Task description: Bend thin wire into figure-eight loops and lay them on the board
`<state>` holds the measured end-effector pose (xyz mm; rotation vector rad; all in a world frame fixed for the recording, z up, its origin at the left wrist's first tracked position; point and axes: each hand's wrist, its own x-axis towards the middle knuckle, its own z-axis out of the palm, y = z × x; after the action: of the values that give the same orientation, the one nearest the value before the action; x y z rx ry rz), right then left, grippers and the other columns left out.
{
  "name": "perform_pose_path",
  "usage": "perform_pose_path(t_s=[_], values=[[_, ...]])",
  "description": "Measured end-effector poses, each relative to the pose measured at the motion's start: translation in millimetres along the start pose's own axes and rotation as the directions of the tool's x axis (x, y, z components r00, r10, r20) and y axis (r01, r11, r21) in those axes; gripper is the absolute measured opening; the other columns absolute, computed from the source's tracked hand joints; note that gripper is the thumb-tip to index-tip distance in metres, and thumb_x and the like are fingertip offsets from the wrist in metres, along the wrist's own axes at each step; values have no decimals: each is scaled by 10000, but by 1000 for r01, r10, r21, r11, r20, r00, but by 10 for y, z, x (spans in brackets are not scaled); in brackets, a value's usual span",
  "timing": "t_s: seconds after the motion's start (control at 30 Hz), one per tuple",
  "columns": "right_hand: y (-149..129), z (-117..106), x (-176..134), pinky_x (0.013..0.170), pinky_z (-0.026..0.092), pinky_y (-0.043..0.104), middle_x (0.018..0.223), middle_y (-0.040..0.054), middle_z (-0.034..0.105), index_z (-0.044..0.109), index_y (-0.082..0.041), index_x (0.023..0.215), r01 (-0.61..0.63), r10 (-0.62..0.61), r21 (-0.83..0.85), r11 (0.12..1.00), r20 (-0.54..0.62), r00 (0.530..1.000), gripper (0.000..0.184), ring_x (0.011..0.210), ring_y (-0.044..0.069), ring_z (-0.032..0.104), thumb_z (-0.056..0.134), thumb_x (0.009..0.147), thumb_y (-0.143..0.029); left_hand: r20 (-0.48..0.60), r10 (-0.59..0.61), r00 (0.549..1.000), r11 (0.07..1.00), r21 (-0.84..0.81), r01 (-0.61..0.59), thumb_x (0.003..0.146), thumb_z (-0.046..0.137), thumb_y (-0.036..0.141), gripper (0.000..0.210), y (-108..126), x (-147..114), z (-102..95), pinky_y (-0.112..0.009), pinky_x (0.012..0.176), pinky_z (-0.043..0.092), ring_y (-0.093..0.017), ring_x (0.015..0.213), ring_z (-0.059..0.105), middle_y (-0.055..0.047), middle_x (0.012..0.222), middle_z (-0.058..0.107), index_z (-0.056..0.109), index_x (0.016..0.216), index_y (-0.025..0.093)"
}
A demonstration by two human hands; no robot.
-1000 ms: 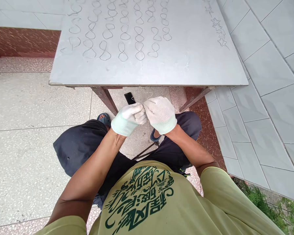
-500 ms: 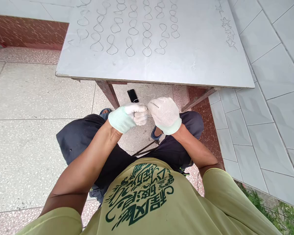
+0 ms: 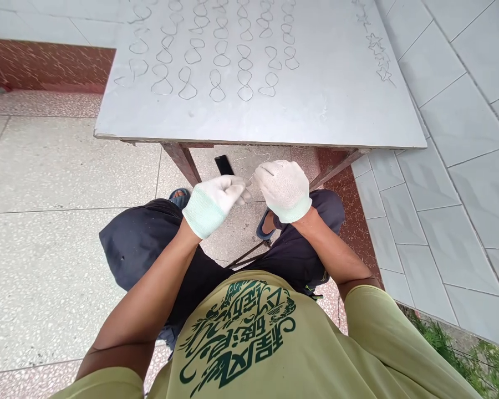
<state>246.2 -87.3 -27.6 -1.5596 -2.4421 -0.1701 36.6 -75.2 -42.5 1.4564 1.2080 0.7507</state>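
A thin, pale bent wire (image 3: 258, 153) shows between and above my gloved hands, in front of the table edge. My right hand (image 3: 283, 188), in a white knit glove with a mint cuff, is closed with its fingertips pinching the wire. My left hand (image 3: 216, 200), gloved the same way, has its fingers pressed together at the wire's near part, just left of the right fingertips. The exact contact there is hard to make out. On the white table (image 3: 316, 122) lie rows of figure-eight wire shapes (image 3: 245, 77), some of them open-ended.
Star-shaped wire pieces (image 3: 378, 52) lie along the table's right side. A black phone (image 3: 223, 164) is on the floor beneath the table's front edge, between the wooden legs (image 3: 182, 162). A tiled wall (image 3: 453, 166) stands at the right. My knees flank the hands.
My left fingers have loosened from a tight curl and straightened somewhat, drawing slightly away from the right hand. The wire has shifted up and right. The view has tilted a little.
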Motion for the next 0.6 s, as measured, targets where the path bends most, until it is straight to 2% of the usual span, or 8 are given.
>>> perform_pose_path(t_s=[0.1,0.3,0.43,0.53,0.6], values=[[-19,-6,22,781,375,423,1051,105,838,815,-187,1075,1,-1,2,1000,38,999,261,1003,290,755,564,1115,-124,-31,-19,999,986,167,24,1021,719,515,351,36,0,62,-367,823,572,-244,780,768,-62,784,825,785,842,221],[-30,-14,38,812,402,427,1085,120,836,821,-178,1129,21,-21,-3,1000,65,998,272,1032,299,744,561,1105,-102,-122,37,992,980,196,-12,1032,676,431,304,-54,72,67,-348,781,558,-245,779,724,-42,772,784,770,814,241],[-34,19,43,816,406,427,1090,122,837,820,-178,1121,13,-12,-10,1000,79,997,273,1042,300,745,561,1100,-92,-96,45,994,970,242,-21,1005,683,382,220,-7,36,60,-360,798,528,-254,814,728,-44,884,836,806,887,243],[-40,44,52,811,402,427,1078,126,835,815,-172,1123,21,-20,-9,1000,76,997,255,1043,305,745,567,1115,-116,-87,14,996,969,247,8,987,750,427,256,39,19,116,-368,777,497,-255,796,713,-30,788,791,778,810,243],[-47,53,59,801,394,426,1068,129,831,808,-167,1122,43,-42,-11,999,74,996,245,1040,306,746,568,1116,-117,-94,-45,994,983,176,61,988,768,454,311,43,25,166,-369,766,497,-245,765,707,-24,739,768,749,764,240]])
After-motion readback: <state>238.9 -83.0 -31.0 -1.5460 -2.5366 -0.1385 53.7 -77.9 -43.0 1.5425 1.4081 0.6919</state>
